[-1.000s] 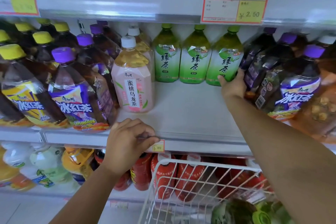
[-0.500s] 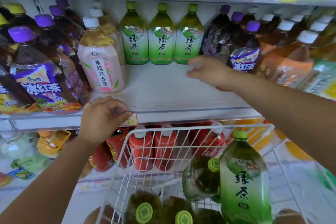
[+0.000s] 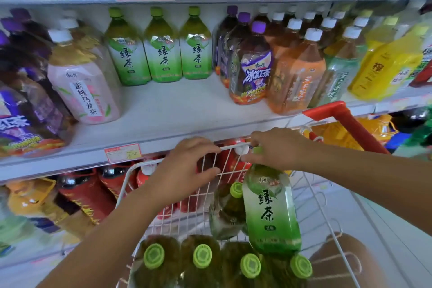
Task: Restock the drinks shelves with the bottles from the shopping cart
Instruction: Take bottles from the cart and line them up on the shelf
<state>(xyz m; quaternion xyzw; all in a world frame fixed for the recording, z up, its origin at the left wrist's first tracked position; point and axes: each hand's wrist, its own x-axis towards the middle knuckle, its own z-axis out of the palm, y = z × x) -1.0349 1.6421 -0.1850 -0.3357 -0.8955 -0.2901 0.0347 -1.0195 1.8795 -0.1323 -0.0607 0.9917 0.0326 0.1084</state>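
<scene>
Supermarket shelving fills your view, with the white wire shopping cart (image 3: 233, 224) pushed up against it. Nearest you, four green-capped bottles (image 3: 202, 256) stand in the cart, caps up, with another lying behind them. Your right hand (image 3: 278, 147), which a second ago was up at the row of green tea on the shelf, has come down into the cart and is now closed around the neck of a green tea bottle (image 3: 271, 208), which hangs upright and looks lifted clear of the others. Your left hand (image 3: 187, 166) has left the shelf edge and now grips the cart's front rim, fingers curled over the wire, steadying it. Beyond the hands, the middle shelf (image 3: 177, 110) shows a bare stretch in front of three green tea bottles (image 3: 161, 54) at the back, between the pink peach oolong bottle (image 3: 81, 86) and the purple-capped iced tea (image 3: 252, 65). So you have moved from straightening to fetching: that gap is probably where this bottle goes, and several more remain in the cart.
</scene>
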